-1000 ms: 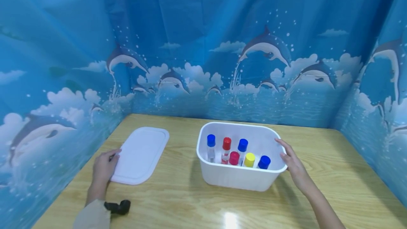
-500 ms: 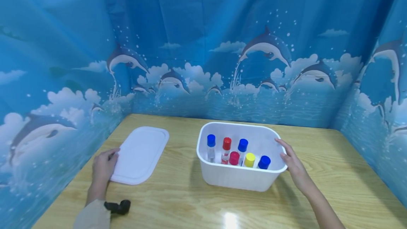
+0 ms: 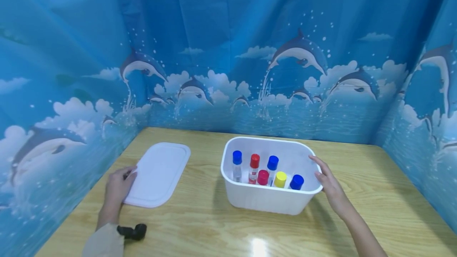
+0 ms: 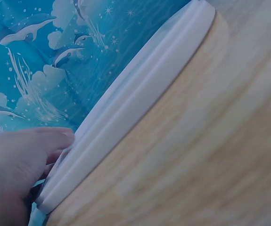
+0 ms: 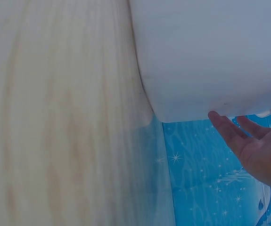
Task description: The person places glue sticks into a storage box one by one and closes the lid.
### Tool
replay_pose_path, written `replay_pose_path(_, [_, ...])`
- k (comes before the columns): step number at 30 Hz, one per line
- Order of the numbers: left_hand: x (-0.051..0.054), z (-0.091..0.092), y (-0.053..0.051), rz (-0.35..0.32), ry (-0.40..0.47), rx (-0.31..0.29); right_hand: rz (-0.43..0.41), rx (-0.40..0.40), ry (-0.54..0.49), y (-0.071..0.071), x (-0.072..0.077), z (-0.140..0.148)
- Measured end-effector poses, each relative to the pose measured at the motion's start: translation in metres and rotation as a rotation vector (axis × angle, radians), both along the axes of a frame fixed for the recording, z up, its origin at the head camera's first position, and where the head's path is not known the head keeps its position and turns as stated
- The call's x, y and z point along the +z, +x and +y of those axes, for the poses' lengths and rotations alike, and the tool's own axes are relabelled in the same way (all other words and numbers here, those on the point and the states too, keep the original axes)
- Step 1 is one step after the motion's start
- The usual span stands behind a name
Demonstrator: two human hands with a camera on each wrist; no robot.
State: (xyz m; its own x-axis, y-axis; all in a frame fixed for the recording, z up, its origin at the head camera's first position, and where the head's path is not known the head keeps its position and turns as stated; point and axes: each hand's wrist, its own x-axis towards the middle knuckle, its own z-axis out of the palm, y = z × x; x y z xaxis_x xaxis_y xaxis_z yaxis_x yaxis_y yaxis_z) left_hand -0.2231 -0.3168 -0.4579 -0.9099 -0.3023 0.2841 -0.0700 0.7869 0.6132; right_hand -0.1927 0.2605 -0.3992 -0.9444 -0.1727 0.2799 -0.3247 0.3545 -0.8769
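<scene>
In the head view, my left hand (image 3: 119, 185) holds the left edge of a flat white lid (image 3: 158, 173), which lies on the table. The left wrist view shows one finger over the edge of the lid (image 4: 140, 89); other fingers are partly hidden behind it. To the right, my right hand (image 3: 332, 189) grips the right end of a white plastic bin (image 3: 265, 200) at its rim. Fingertips touch the outer wall of the bin (image 5: 210, 56) in the right wrist view. Inside stand several clear bottles with blue, red and yellow caps, among them a red-capped bottle (image 3: 254, 165).
Both lid and bin are on a wood-grain table (image 3: 200, 229). A blue dolphin-print curtain (image 3: 214, 50) surrounds its back and sides. A black strap-like piece (image 3: 133, 232) sits at my left wrist, beside the pale sleeve (image 3: 104, 243).
My left fingers shift very slightly right at the lid's edge. The right hand, the bin and the bottles stay where they are.
</scene>
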Motion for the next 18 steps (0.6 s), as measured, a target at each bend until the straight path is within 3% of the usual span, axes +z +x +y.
replay_pose_path(8, [-0.0017, -0.0001, 0.0006, 0.019, -0.030, -0.041, 0.002, -0.005, 0.005, -0.0007, -0.0007, 0.0000])
replay_pose_path(13, [-0.0014, 0.0005, -0.0002, 0.021, -0.027, -0.028, 0.026, -0.002, 0.013, -0.0006, -0.0005, 0.0005])
replay_pose_path(18, [0.0002, 0.0025, -0.0009, -0.026, 0.000, 0.000, 0.025, -0.011, 0.025, -0.0013, -0.0005, 0.0011])
